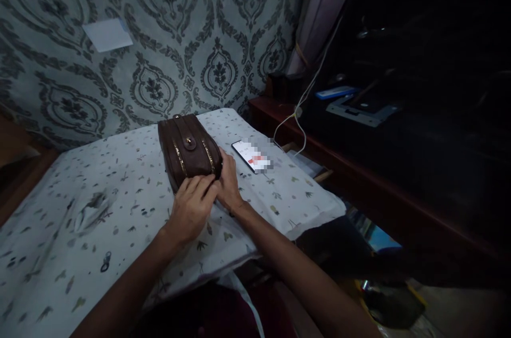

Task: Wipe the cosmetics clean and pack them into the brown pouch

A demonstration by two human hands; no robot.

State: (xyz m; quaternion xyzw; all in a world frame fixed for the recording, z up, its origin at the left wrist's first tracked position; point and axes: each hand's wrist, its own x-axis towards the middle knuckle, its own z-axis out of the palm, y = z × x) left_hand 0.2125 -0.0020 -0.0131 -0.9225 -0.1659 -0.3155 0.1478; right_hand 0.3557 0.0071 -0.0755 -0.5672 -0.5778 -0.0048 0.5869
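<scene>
A brown leather bag [191, 159] with two gold-toothed zips and a strap tab with a metal stud lies on a white patterned cloth. My left hand [194, 205] is closed at the bag's near end, its bent fingers together on the edge. Against the near right corner, my right hand [229, 181] grips the bag's side, the thumb close to the left fingertips. What lies between the fingertips is hidden. To the right of the bag rests a phone [245, 154] with a lit screen, partly pixelated.
The patterned cloth [139, 221] covers the table, which meets a wallpapered wall [159, 34]. A small dark looped shape [106, 262] shows on the cloth at left. A white cable [305, 96] hangs at right, beside a dark reddish wooden ledge [359, 189]. A blue-and-white item [337, 92] lies beyond.
</scene>
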